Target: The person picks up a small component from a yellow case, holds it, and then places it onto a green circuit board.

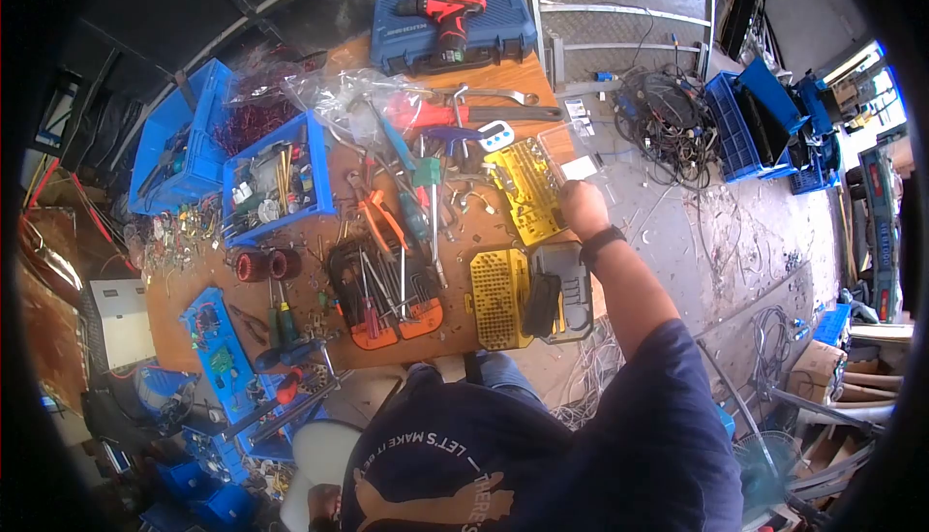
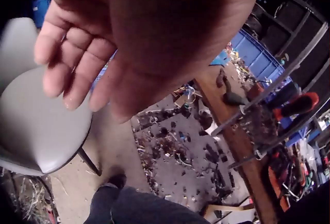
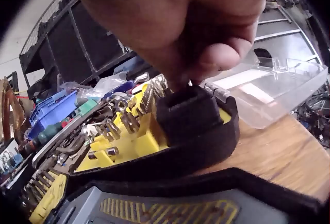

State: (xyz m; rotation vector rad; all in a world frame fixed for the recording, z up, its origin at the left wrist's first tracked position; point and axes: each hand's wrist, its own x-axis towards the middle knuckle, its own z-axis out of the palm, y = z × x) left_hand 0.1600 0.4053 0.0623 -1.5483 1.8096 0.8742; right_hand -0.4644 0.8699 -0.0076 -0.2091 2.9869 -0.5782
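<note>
Yellow bit tray (image 3: pixel 147 139) bears square black block (image 3: pixel 188 113), right hand (image 3: pixel 180 18) pinching.

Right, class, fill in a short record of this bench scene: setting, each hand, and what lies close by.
Setting: wooden workbench crowded with tools
Right hand: thumb and finger pinch the black block in the yellow bit case
Left hand: hangs open, holding nothing, near the grey chair seat
Close by: clear lid open beside the bit case; red drill on a blue box
</note>
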